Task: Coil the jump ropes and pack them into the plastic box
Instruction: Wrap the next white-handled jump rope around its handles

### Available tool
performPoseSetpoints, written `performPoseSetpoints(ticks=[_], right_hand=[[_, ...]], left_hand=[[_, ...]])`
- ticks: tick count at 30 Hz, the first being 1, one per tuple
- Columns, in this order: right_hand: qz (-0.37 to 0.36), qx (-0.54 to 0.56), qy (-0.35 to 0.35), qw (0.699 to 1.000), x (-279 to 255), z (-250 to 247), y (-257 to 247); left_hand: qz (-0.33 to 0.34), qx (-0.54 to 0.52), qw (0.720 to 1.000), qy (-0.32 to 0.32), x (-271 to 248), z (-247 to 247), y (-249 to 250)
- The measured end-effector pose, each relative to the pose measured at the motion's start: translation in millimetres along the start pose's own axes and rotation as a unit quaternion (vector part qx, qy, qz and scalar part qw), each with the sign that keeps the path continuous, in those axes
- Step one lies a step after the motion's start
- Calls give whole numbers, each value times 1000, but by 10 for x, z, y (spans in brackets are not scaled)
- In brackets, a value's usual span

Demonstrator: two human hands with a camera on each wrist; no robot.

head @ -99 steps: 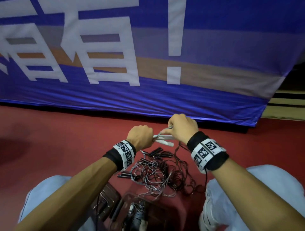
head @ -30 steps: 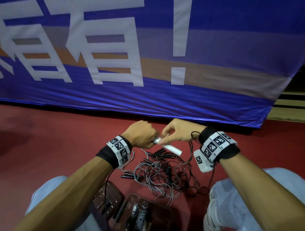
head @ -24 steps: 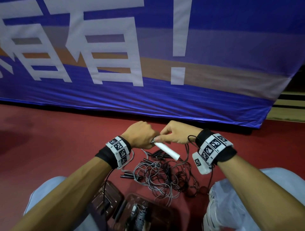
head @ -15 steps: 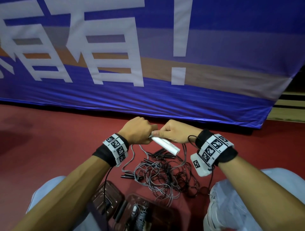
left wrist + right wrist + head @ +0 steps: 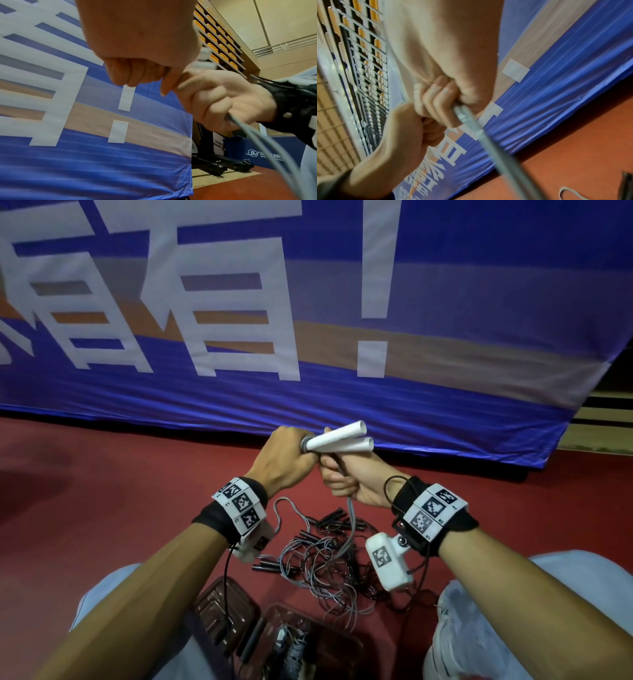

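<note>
Left hand (image 5: 286,460): fingers curled in a fist round the near ends of two white handles (image 5: 337,438), which lie side by side, touching, and point up and to the right, raised above the floor.
Right hand (image 5: 356,481): fist closed round the grey rope (image 5: 350,525), just beside and touching the left hand; the doubled rope hangs from the fist down to the floor.
Tangled pile of ropes (image 5: 325,563): grey and dark cords with black handles, loose on the red floor (image 5: 102,491) between the forearms.
Plastic box (image 5: 308,642): clear, near the bottom edge, between the knees, holding packed rope; its lid (image 5: 226,611) lies to its left.
Blue banner (image 5: 308,302): white lettering, across the background.
</note>
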State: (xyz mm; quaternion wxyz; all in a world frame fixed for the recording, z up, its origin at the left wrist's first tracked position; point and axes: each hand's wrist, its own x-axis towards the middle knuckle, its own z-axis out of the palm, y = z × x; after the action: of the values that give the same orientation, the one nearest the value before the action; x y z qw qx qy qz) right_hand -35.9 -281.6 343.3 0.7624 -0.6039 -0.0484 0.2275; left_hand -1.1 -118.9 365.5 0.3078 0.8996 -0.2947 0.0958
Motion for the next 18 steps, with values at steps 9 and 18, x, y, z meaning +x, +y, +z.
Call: performPoseSetpoints(ticks=[9,18], right_hand=[[26,-433,200,879,116,214,346],[-96,-658,146,733,-240,-97,-42]], left_hand=[[-167,160,970,-69,36,291,-129],[-110,241,954,-141,60,388,-58]])
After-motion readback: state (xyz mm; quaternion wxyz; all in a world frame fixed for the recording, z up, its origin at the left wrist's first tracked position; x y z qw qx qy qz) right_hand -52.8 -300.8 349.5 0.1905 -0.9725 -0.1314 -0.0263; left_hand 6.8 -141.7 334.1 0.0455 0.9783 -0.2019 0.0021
